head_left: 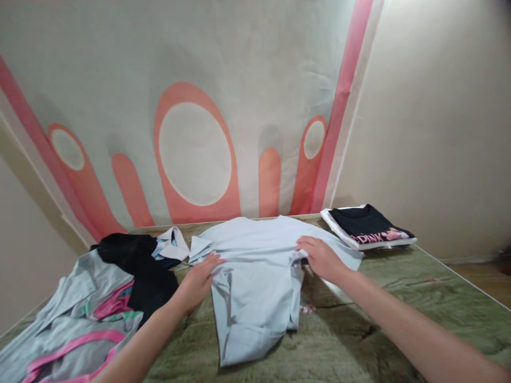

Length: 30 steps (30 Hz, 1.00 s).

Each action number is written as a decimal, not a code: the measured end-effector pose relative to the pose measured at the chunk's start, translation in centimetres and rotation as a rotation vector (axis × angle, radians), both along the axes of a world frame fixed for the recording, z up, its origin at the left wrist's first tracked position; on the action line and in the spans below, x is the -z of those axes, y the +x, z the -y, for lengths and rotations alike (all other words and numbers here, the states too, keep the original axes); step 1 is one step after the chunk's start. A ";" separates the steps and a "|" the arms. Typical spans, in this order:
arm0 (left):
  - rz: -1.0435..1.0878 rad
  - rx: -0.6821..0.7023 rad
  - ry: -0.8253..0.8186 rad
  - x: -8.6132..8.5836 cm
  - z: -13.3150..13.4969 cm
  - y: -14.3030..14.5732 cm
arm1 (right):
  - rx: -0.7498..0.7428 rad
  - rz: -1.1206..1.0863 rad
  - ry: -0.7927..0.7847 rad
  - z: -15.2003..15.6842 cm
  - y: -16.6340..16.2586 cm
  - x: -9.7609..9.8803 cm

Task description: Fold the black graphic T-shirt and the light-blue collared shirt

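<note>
A pale blue shirt (255,287) lies spread on the table in front of me, its sleeves out to both sides and its lower part narrowing toward me with loose folds. My left hand (203,276) is at the shirt's left side, fingers closed on the cloth below the left sleeve. On the other side, my right hand (319,259) pinches the fabric under the right sleeve, where the edge is bunched and slightly lifted. Both thumbs are partly hidden.
Left of the shirt lies a loose heap of clothes: a black garment (149,282), a white collar (175,246) and a grey garment with pink trim (75,340). A folded black printed T-shirt (367,223) tops a stack at the back right. The wood-patterned table (399,298) meets a wall behind.
</note>
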<state>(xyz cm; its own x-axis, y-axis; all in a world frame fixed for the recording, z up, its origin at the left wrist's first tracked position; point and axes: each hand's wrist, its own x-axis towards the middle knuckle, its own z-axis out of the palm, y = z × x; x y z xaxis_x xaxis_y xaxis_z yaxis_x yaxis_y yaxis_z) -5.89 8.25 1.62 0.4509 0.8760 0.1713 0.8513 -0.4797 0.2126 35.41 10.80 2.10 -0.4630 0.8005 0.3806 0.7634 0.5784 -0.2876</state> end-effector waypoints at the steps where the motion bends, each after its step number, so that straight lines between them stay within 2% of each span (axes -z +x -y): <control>1: 0.009 0.109 -0.066 -0.5 1.0 0.9 | -0.119 -0.037 -0.010 1.2 -1.1 -0.2; 3: -0.011 0.290 -0.203 -1.5 2.8 2.7 | -0.334 -0.021 -0.114 4.1 -3.1 -0.8; 5: -0.033 0.373 -0.248 -2.1 3.7 4.2 | -0.423 0.052 -0.202 6.9 -4.5 -1.9; 9: 0.006 0.352 -0.181 -1.9 3.0 5.5 | -0.463 0.141 -0.238 10.9 -5.6 -3.4; 13: 0.083 0.359 -0.190 -1.7 2.4 5.5 | -0.528 0.122 -0.190 12.8 -7.2 -2.2; 16: 0.189 0.250 -0.118 -2.5 3.4 5.7 | -0.518 0.045 -0.100 13.5 -8.3 -1.2; 19: 0.238 0.136 -0.089 -3.1 4.9 5.3 | -0.465 -0.051 -0.067 14.4 -7.4 -1.8; 22: 0.187 0.173 -0.203 -2.9 6.0 4.3 | -0.479 -0.096 -0.065 16.0 -5.4 -2.5; 26: 0.201 0.214 -0.234 -3.4 7.7 4.1 | -0.617 -0.133 0.014 17.7 -4.1 -1.8; 28: 0.223 0.272 -0.277 -4.5 9.3 5.1 | -0.532 -0.128 0.012 17.7 -3.9 -1.4; 30: 0.215 0.358 -0.371 -5.4 11.2 6.3 | -0.350 -0.116 -0.002 16.8 -3.3 -0.9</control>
<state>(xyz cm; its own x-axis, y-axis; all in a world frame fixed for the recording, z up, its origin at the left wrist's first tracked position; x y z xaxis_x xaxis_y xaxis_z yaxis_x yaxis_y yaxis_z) 0.43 -2.95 7.06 0.7205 0.6935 0.0017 0.5675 -0.5910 0.5733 32.09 -6.01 3.04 -0.6630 0.6019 0.4451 0.4815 0.7981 -0.3621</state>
